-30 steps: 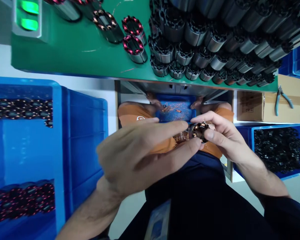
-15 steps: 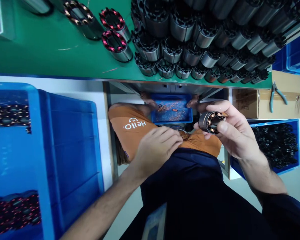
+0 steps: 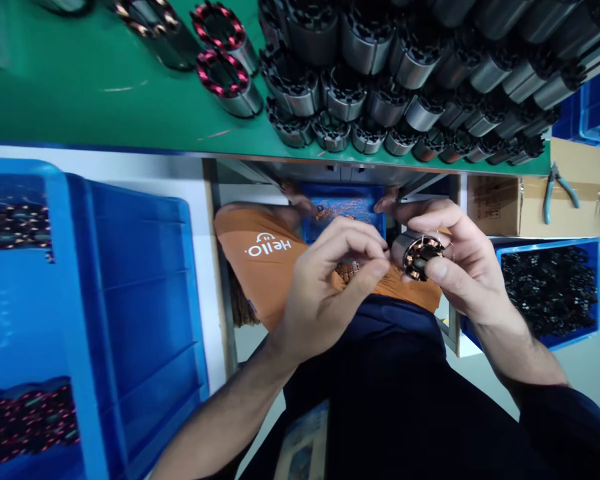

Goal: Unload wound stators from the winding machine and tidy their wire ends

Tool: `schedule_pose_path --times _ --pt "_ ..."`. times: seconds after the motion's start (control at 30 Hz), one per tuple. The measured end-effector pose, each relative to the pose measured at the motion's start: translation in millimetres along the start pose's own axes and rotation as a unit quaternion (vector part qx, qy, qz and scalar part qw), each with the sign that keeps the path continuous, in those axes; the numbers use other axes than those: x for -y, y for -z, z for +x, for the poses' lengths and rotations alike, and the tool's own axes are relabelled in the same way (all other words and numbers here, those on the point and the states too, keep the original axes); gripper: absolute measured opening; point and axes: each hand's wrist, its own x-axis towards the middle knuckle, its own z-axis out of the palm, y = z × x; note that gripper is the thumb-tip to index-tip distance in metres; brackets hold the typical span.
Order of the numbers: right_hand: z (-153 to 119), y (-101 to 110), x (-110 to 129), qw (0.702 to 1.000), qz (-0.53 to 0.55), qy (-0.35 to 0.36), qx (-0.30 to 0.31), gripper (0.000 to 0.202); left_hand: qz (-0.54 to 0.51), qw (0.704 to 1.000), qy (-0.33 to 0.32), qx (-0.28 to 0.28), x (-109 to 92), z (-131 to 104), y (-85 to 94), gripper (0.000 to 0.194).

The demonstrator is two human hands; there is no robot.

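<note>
Above my lap, my right hand point(image 3: 463, 260) grips a metal stator point(image 3: 417, 255) with copper windings, its open end tilted toward me. Thin wire ends stick out between the stator and my right fingers. My left hand point(image 3: 335, 283) is just left of the stator, thumb and fingertips brought together near its side; anything between them is too small to make out. On the green table point(image 3: 105, 113) stand two stators with pink windings point(image 3: 227, 83), a larger copper-wound one point(image 3: 157, 30) and several rows of dark-rimmed metal stators point(image 3: 345, 97).
Blue bins point(image 3: 145, 267) with wound stators are at the left. Pliers point(image 3: 549, 197) lie on a cardboard box point(image 3: 587, 200) at the right, above a blue bin of black parts point(image 3: 550, 290). A blue tray point(image 3: 365, 200) with copper scraps sits on the floor.
My left hand has risen from my lap toward the stator, its thumb and fingertips now together. The stator has turned and dropped slightly in my right hand. The view has shifted a little.
</note>
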Motion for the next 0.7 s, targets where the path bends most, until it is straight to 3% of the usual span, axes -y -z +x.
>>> schedule_pose_path --times 0.1,0.17,0.23,0.37,0.47,0.6,0.63,0.7 --pt "-7 7 0 0.999 0.008 -0.027 0.015 0.048 -0.062 0.996 0.066 -0.018 15 -2 -1.7 0.014" --pt "-8 8 0 0.999 0.0 -0.038 0.017 0.048 -0.08 0.994 0.078 -0.013 12 0 -1.4 0.009" --pt "-6 7 -2 0.999 -0.009 -0.04 0.019 0.047 -0.078 0.995 0.069 0.007 2 5 -2.2 0.014" --pt "0 5 -7 0.999 -0.004 -0.029 0.038 0.048 -0.027 0.999 0.026 0.003 -11 10 -6.8 0.006" --pt "-1 8 -6 0.999 0.011 -0.018 0.049 0.051 -0.018 0.999 0.031 0.003 4 6 -5.7 0.009" --pt "-5 13 -2 0.999 -0.025 -0.015 0.025 0.058 0.009 0.999 0.047 0.005 26 1 8.4 0.01" --pt "-5 14 -2 0.999 -0.037 -0.012 0.024 0.06 0.025 0.999 0.02 0.005 26 1 12.6 0.017" --pt "-5 13 -4 0.998 -0.056 0.0 0.03 0.062 0.067 0.995 -0.066 0.015 18 2 18.4 0.055"
